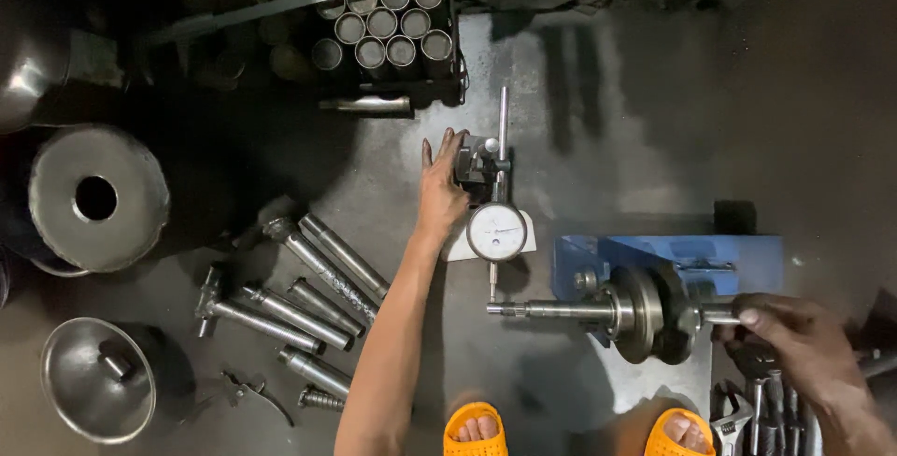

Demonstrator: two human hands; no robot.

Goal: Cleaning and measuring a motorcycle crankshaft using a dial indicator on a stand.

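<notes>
My left hand point(441, 185) rests on the dark base block point(472, 164) of a dial indicator stand, fingers spread over it. The round white dial gauge point(496, 231) hangs from the stand's upright rod point(503, 120), and its plunger tip touches the thin end of a steel crankshaft point(598, 309). The crankshaft lies horizontally on a blue fixture point(673, 260). My right hand point(799, 344) grips the crankshaft's right end stub.
Several steel shafts point(308, 297) lie on the floor at left. Round metal discs point(98, 196) and a bowl-shaped cover point(98, 379) sit far left. A crate of metal cylinders point(388, 26) stands at the top. Wrenches point(757, 409) lie bottom right. My orange sandals point(475, 430) are at the bottom.
</notes>
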